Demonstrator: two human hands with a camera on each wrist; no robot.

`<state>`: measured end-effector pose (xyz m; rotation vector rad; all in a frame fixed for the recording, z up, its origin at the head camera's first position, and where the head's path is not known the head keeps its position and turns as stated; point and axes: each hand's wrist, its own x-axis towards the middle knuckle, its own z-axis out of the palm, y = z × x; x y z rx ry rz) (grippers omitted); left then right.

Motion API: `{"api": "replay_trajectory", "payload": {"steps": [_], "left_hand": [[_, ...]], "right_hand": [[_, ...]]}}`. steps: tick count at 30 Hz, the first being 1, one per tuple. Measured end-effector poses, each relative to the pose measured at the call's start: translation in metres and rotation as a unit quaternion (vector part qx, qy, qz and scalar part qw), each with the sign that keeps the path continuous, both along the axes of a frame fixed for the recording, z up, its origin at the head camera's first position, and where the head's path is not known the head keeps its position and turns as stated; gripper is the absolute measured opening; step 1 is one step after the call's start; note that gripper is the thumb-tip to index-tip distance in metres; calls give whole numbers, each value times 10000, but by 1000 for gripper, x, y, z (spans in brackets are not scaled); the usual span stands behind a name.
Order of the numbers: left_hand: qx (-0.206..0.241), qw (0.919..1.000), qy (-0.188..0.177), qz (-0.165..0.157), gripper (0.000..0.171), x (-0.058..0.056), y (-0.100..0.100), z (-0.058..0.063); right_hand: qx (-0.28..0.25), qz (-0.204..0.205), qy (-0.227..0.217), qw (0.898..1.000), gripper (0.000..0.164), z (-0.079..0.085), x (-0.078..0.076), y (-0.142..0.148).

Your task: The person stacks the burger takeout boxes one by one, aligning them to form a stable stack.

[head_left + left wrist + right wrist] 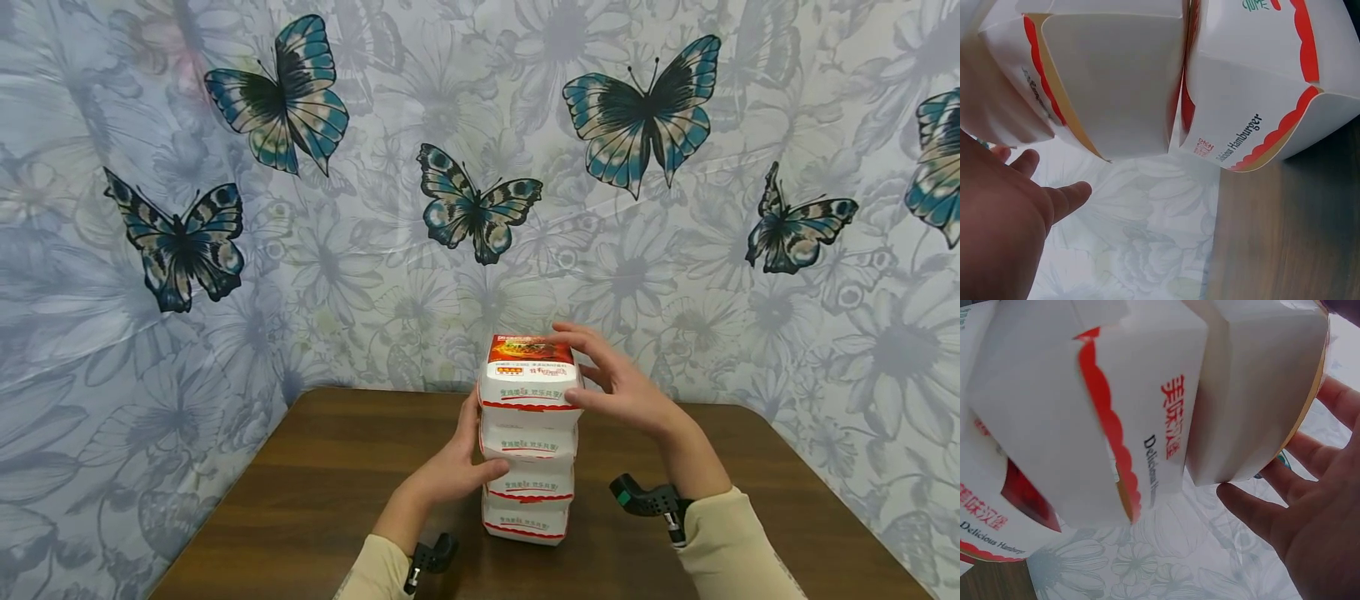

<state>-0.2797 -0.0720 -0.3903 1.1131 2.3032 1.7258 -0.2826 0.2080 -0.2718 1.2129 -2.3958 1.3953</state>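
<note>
Several white paper hamburger boxes with red scalloped edges stand in one upright stack (525,479). The top box (525,385) has a red printed lid with a food picture. My left hand (453,467) holds the stack from the left, its thumb across the front of a lower box and its fingers along the left side. At the top box's right side, my right hand (630,387) grips with the thumb at the front corner and the fingers at the top and back edge. In the right wrist view, its fingers (1254,509) reach round the box's end.
The stack stands on a brown wooden table (322,492). Behind the table hangs a pale flowered cloth (360,275) printed with blue and black butterflies. A black camera mount is strapped on each wrist, beside the cream sleeves (738,542).
</note>
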Motion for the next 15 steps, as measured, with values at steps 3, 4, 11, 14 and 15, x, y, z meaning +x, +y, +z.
{"api": "replay_trajectory", "payload": {"steps": [3, 4, 11, 14, 15], "left_hand": [[-47, 10000, 27, 49, 106, 0, 1, 0], [-45, 10000, 34, 61, 107, 0, 1, -1], [56, 9999, 120, 77, 108, -3, 1, -1], [38, 9998, 137, 128, 108, -3, 0, -1], [33, 9998, 141, 145, 109, -3, 0, -1]], "right_hand": [[31, 19, 6, 10000, 60, -1, 0, -1], [32, 22, 7, 10000, 59, -2, 0, -1], [-30, 18, 55, 10000, 57, -5, -1, 0], [-50, -11, 42, 10000, 58, -7, -1, 0], [-62, -27, 23, 10000, 58, -8, -1, 0]]}}
